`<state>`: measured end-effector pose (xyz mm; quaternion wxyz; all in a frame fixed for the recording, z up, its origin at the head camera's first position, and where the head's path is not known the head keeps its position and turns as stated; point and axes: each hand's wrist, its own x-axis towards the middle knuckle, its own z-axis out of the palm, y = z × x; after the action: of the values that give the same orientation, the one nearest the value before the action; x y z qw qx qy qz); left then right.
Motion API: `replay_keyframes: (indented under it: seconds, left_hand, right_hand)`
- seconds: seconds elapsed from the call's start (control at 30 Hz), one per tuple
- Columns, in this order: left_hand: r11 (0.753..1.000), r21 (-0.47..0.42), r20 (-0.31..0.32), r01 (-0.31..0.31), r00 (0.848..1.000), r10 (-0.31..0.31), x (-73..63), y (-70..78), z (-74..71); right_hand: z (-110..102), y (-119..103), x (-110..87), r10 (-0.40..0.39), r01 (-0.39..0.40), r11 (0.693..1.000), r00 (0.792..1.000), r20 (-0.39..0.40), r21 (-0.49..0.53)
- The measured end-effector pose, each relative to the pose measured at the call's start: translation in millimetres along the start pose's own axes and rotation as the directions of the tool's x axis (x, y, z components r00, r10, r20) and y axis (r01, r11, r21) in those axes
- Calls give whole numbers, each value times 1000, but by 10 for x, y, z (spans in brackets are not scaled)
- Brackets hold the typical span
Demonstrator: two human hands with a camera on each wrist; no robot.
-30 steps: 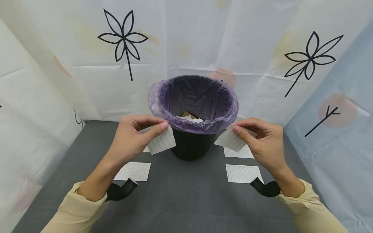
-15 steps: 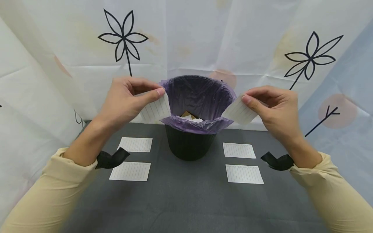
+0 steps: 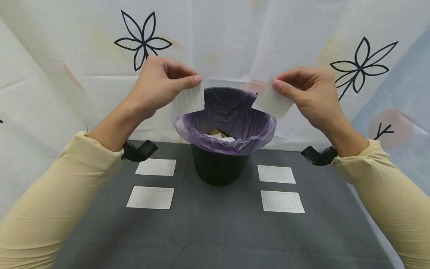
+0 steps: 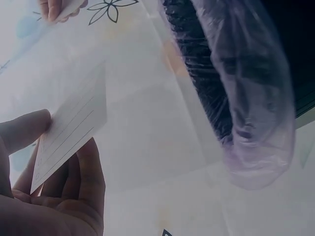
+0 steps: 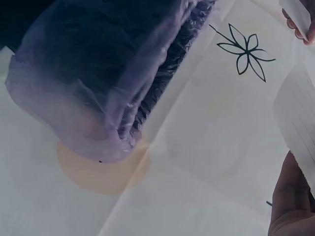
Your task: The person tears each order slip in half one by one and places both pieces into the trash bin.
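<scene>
My left hand [image 3: 161, 86] pinches a lined slip of paper [image 3: 189, 100] between thumb and fingers, above the left rim of a black trash can [image 3: 218, 166]. Opposite it, my right hand [image 3: 309, 93] pinches another lined paper slip [image 3: 273, 101] over the right side of the rim. A purple plastic bag [image 3: 228, 147] lines the can and folds over its edge. Inside lie white paper pieces [image 3: 220, 137] and a brown piece. In the left wrist view the held slip [image 4: 74, 123] stands tilted, thumb on one face and fingers behind; the right wrist view cuts off part of the right hand.
On the grey tablecloth [image 3: 215, 228], two lined paper slips lie left of the can, a far one [image 3: 156, 167] and a near one [image 3: 150, 197]. Two more lie on the right, far [image 3: 276, 174] and near [image 3: 282, 201]. A printed white curtain [image 3: 221, 45] hangs behind.
Both hands have risen from beside the can's front to above its rim, carrying their slips. The slips on the table have stayed put.
</scene>
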<state>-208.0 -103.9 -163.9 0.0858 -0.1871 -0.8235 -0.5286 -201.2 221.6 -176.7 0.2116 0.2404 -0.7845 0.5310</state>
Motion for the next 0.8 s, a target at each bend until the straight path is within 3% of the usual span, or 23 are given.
replay_keyframes:
  seconds: [0.37,0.8]
  left_hand:
    - [993,97,96,71,992,-81,330,167,65]
    - [991,67,140,118,982,-127,654,196,296]
  right_hand:
    - [186,-43,329,98,-103,978,995,35,179]
    - [371,-39,618,200,-214,967,974,110,137]
